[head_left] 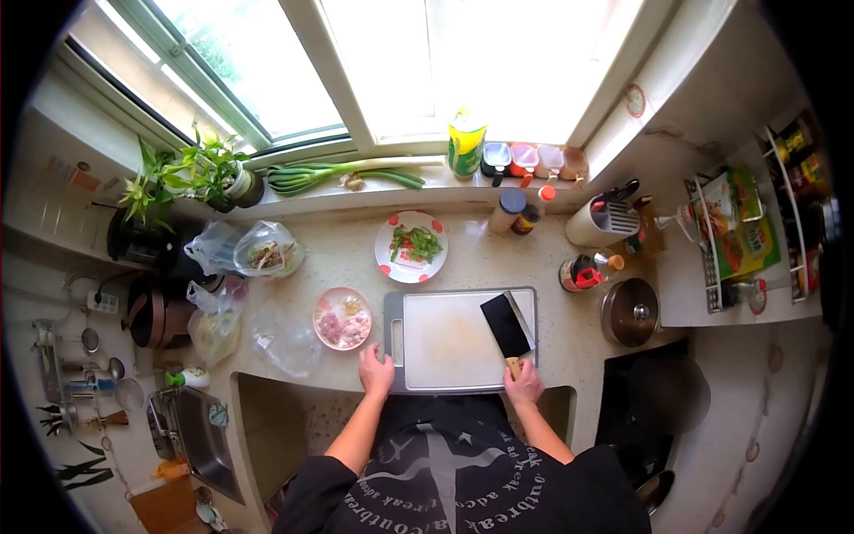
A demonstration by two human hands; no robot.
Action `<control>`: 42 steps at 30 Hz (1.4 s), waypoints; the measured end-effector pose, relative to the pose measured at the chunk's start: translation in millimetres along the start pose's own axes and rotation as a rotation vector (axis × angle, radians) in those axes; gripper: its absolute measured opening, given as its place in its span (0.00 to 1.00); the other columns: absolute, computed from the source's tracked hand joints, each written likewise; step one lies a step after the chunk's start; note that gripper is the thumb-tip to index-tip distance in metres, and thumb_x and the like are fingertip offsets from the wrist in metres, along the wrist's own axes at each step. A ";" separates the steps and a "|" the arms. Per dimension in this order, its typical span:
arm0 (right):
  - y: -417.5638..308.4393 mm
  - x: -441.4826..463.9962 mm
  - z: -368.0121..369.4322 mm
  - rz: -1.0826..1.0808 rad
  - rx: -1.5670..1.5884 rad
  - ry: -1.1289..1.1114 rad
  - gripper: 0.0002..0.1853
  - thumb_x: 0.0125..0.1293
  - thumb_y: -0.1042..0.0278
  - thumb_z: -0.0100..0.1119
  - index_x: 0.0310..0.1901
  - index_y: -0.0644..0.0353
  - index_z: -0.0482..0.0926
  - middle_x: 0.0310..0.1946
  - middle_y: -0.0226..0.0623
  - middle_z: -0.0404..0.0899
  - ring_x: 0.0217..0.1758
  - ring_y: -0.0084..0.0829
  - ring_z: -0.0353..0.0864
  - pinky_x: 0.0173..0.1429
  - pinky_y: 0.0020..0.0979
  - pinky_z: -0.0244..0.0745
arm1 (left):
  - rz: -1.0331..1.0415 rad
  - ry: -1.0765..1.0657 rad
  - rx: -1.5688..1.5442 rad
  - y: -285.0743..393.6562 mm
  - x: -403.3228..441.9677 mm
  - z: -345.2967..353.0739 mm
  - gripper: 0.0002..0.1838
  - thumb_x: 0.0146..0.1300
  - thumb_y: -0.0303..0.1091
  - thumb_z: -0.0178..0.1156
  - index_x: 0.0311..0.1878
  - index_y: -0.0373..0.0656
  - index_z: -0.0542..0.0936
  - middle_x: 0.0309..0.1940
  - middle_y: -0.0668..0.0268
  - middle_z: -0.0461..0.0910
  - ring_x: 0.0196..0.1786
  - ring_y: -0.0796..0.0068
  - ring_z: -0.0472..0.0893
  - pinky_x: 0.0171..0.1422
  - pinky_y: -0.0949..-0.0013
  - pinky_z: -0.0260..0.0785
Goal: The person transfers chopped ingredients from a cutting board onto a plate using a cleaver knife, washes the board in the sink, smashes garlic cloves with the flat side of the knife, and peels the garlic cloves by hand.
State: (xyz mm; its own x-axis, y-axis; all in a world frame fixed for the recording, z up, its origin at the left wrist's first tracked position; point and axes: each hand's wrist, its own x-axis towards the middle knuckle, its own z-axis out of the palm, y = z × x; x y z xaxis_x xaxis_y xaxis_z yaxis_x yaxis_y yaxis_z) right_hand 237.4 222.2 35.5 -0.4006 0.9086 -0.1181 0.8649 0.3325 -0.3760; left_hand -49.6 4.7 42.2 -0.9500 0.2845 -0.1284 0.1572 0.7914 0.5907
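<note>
A white and grey cutting board point(440, 343) lies at the counter's front edge. My right hand point(525, 383) is closed around the wooden handle of a cleaver point(507, 326), whose dark blade rests over the board's right side. My left hand point(376, 368) is beside the board's lower left corner, fingers curled; whether it grips the board's edge is hard to tell. Just above it sits a pink-rimmed plate point(342, 318) with diced pinkish meat and some pale yellowish bits. Behind the board is a red-spotted plate point(412, 270) holding chopped green and red vegetables point(415, 245).
Plastic bags point(213, 325) lie left of the plates. Bottles point(587, 271), a knife block point(603, 221) and a lidded pot point(630, 311) stand right. Green onions point(347, 173) and spice boxes point(525, 160) line the windowsill. A sink point(206, 445) is lower left, a stove point(636, 445) lower right.
</note>
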 end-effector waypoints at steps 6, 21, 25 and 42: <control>-4.9 7.8 2.8 -0.058 -0.007 0.061 0.17 0.56 0.59 0.71 0.40 0.56 0.74 0.42 0.40 0.75 0.50 0.45 0.77 0.50 0.46 0.76 | 0.064 0.071 -0.162 42.2 111.7 -36.1 0.20 0.61 0.37 0.63 0.56 0.42 0.81 0.43 0.56 0.84 0.46 0.56 0.84 0.55 0.57 0.75; -31.3 14.0 -0.2 0.135 -0.001 0.024 0.18 0.50 0.66 0.75 0.36 0.59 0.74 0.41 0.41 0.75 0.51 0.48 0.74 0.57 0.46 0.70 | -0.128 -0.060 0.214 193.2 371.9 -76.0 0.32 0.68 0.70 0.49 0.51 0.52 0.86 0.53 0.58 0.86 0.59 0.54 0.83 0.62 0.52 0.74; -33.4 12.7 0.1 0.168 -0.016 0.007 0.19 0.49 0.65 0.76 0.39 0.57 0.75 0.43 0.40 0.74 0.53 0.47 0.74 0.60 0.47 0.68 | -0.147 -0.120 0.194 184.8 389.5 -59.7 0.29 0.70 0.66 0.51 0.51 0.51 0.86 0.52 0.57 0.86 0.59 0.54 0.83 0.60 0.53 0.74; -324.6 215.6 -32.0 -0.714 0.248 0.317 0.25 0.55 0.72 0.65 0.57 0.61 0.78 0.54 0.44 0.77 0.60 0.46 0.75 0.65 0.45 0.70 | -0.345 -0.375 -1.702 109.8 371.2 -86.9 0.09 0.64 0.31 0.49 0.35 0.40 0.78 0.41 0.53 0.85 0.52 0.55 0.85 0.64 0.45 0.77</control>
State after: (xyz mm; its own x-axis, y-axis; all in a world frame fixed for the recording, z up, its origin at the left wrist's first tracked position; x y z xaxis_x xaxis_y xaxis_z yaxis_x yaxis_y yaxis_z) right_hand -120.0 318.3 161.5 -0.6930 0.5395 0.4782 0.3268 0.8263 -0.4587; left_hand -408.5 150.2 128.5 -0.7313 0.5320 -0.4269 -0.6753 -0.4767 0.5628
